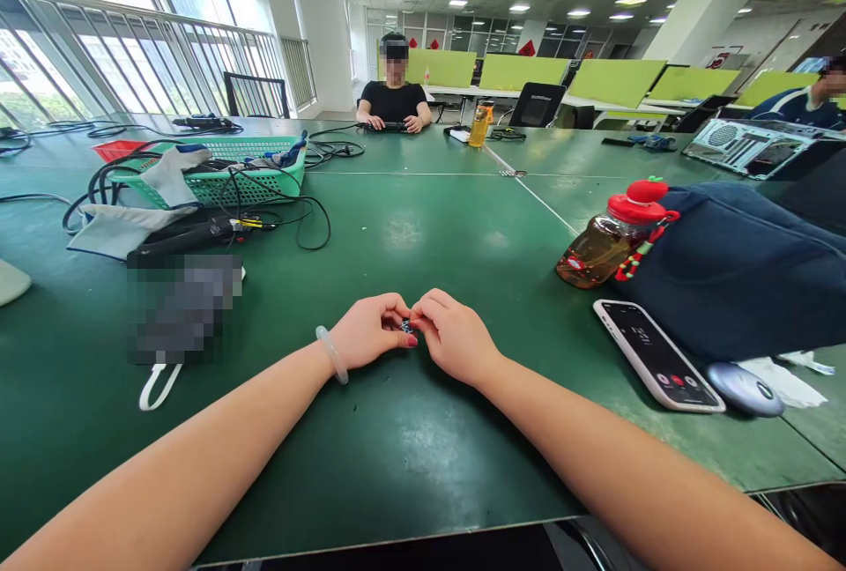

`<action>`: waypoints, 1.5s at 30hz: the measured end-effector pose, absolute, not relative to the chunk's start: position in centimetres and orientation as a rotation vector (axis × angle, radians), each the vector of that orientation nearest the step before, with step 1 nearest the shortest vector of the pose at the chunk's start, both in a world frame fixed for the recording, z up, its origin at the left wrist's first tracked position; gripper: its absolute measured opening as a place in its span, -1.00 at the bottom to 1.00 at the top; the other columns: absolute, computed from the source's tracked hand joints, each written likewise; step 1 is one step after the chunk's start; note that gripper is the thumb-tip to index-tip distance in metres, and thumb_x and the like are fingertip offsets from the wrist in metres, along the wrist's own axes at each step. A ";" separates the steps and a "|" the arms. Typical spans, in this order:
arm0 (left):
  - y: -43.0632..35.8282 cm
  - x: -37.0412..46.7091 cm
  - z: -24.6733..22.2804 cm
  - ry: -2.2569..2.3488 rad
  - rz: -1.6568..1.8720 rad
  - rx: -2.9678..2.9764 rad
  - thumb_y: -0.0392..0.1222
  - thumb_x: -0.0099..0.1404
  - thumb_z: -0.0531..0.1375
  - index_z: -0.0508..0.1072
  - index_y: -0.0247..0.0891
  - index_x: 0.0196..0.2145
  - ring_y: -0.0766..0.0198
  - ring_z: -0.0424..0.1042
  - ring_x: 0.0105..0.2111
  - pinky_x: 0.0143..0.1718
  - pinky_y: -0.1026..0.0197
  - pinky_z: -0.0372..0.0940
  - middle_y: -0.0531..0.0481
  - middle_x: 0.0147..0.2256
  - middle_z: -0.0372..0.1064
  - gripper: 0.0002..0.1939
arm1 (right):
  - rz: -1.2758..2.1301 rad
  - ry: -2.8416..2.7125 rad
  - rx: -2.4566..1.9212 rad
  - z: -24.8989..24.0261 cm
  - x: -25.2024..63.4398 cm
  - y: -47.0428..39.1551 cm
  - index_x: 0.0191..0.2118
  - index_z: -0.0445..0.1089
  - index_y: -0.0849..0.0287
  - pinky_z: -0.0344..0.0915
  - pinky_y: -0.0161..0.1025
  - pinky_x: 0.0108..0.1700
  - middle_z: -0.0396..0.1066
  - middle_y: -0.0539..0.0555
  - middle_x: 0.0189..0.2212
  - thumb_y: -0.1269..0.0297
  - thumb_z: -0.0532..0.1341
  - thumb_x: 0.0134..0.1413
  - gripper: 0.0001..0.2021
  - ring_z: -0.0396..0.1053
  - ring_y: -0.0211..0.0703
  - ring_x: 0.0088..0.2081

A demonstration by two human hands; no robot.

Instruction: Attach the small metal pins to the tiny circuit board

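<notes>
Above the green table, near its middle, my two hands meet at the fingertips. My left hand, with a pale bangle at the wrist, is closed on a small dark patterned object. Its thumb and fingers pinch the object from the left. My right hand touches the same object from the right, thumb and fingers pressed together. Fingers cover most of the object, so its shape cannot be made out.
A green basket with cables and gloves stands at the back left, a power bank before it. On the right are a red-lidded bottle, a dark blue bag, a phone and a mouse. A person sits opposite.
</notes>
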State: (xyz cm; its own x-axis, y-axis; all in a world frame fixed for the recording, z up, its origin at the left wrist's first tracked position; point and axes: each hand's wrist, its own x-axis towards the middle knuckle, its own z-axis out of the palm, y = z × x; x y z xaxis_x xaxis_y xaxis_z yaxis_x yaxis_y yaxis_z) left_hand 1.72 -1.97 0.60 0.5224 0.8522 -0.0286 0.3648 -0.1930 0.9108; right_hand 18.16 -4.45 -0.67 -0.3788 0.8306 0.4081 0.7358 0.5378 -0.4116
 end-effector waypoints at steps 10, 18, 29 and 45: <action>-2.0 1.5 0.5 1.018 0.632 1.805 -0.23 -0.06 0.28 0.36 -0.28 -0.43 0.34 0.33 -0.46 -0.36 0.25 0.24 0.08 -0.50 0.35 -0.79 | 0.092 -2.304 -1.298 -0.3 18.2 -4.8 -0.33 0.34 0.18 0.12 -0.34 -0.37 0.31 0.04 -0.33 0.32 -0.02 0.18 -0.80 0.24 -0.31 -0.39; -2.0 1.6 0.6 1.043 0.625 1.801 -0.24 -0.06 0.28 0.35 -0.28 -0.43 0.34 0.33 -0.47 -0.38 0.25 0.24 0.08 -0.51 0.35 -0.79 | 0.252 -2.230 -1.295 -0.3 18.2 -4.8 -0.33 0.38 0.16 0.17 -0.35 -0.32 0.33 0.04 -0.31 0.31 0.04 0.16 -0.81 0.28 -0.31 -0.36; -0.1 0.3 0.3 1.024 0.895 1.416 -0.15 0.03 0.26 0.35 -0.32 -0.23 0.27 0.42 -0.28 -0.25 0.22 0.27 -0.05 -0.32 0.42 -0.66 | 0.402 -2.231 -1.328 -0.9 18.5 -4.5 -0.28 0.40 0.11 0.21 -0.34 -0.27 0.34 0.01 -0.30 0.28 0.13 0.09 -0.88 0.30 -0.30 -0.32; -0.2 0.4 -0.3 1.097 0.719 1.689 -0.14 0.02 0.26 0.38 -0.31 -0.25 0.24 0.43 -0.32 -0.15 0.09 0.27 -0.07 -0.34 0.45 -0.68 | 0.553 -2.228 -1.513 -1.1 18.2 -3.9 -0.45 0.37 0.15 0.09 -0.36 -0.42 0.32 -0.02 -0.46 0.30 0.18 0.02 -0.91 0.22 -0.32 -0.44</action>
State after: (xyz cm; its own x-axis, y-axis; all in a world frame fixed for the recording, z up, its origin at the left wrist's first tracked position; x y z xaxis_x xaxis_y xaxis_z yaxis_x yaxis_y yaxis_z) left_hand 0.45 -0.22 -0.30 0.4217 0.9064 -0.0243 0.3399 -0.1332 0.9310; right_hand 18.23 -3.90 -1.11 -0.3415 0.9349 0.0971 0.7812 0.3398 -0.5238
